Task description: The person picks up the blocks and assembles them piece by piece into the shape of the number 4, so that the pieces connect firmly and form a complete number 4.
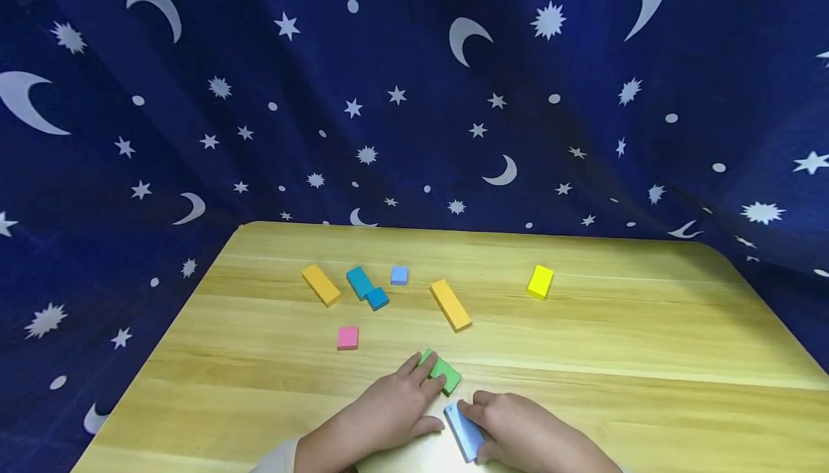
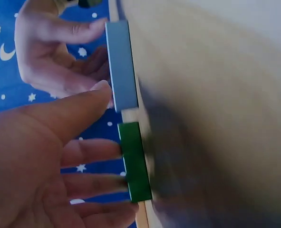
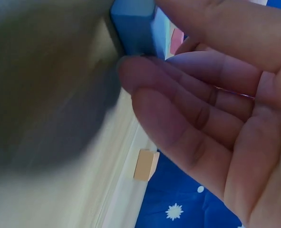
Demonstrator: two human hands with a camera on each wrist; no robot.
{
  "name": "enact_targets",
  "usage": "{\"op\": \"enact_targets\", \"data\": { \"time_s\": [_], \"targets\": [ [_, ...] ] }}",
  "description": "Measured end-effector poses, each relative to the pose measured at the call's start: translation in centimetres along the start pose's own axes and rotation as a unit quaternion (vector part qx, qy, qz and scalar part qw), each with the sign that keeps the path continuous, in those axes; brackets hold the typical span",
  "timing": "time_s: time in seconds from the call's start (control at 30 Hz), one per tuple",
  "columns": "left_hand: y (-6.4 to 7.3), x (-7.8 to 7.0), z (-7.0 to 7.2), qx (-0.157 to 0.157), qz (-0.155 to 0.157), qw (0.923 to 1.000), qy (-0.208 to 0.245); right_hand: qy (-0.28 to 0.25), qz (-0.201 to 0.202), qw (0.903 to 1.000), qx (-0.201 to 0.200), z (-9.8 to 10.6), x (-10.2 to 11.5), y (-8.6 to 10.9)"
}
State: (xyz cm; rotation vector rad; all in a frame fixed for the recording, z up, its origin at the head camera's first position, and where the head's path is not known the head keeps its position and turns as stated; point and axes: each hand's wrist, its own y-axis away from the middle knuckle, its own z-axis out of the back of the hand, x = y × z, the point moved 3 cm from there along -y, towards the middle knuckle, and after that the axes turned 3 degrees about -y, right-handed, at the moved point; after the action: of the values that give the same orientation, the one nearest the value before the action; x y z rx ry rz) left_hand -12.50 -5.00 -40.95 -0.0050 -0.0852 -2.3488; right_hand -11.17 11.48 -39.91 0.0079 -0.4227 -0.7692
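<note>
My left hand [image 1: 396, 410] lies over a green block [image 1: 450, 378] on the table, fingers extended with their tips on it and the thumb apart, near the light blue block. That light blue block [image 1: 461, 428] is long and flat; my right hand [image 1: 527, 430] grips it lengthwise, a finger at its far end and the thumb at its near end. In the left wrist view the light blue block [image 2: 122, 66] and green block [image 2: 134, 161] sit nearly end to end with a small gap. In the right wrist view, fingers hide part of the light blue block [image 3: 135, 28].
Beyond the hands lie two orange blocks [image 1: 451, 306], a pink block [image 1: 347, 338], two darker blue blocks [image 1: 360, 283] touching each other, a small blue block [image 1: 399, 276] and a yellow block [image 1: 540, 282]. A starry dark blue cloth [image 1: 414, 120] hangs behind the wooden table [image 1: 648, 314].
</note>
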Motion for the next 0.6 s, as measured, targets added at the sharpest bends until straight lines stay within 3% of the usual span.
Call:
{"op": "enact_targets", "data": {
  "time_s": [0.3, 0.43, 0.53, 0.6],
  "targets": [
    [-0.1, 1.4, -0.3, 0.014, -0.032, 0.9967, 0.073, 0.023, 0.009, 0.9997, 0.003, -0.2, 0.1, 0.1],
    [0.0, 1.5, 0.3, -0.011, -0.026, 0.9978, 0.059, 0.016, 0.025, 0.9990, -0.032, 0.3, -0.4, 0.1],
    [0.2, 1.2, 0.8, -0.033, -0.005, 0.9990, 0.029, 0.013, 0.034, 0.9979, -0.054, 0.7, -0.9, 0.1],
    [0.3, 0.9, 0.9, -0.032, 0.015, 0.9992, 0.018, 0.013, 0.039, 0.9975, -0.057, 0.9, -1.0, 0.0]
  ]
}}
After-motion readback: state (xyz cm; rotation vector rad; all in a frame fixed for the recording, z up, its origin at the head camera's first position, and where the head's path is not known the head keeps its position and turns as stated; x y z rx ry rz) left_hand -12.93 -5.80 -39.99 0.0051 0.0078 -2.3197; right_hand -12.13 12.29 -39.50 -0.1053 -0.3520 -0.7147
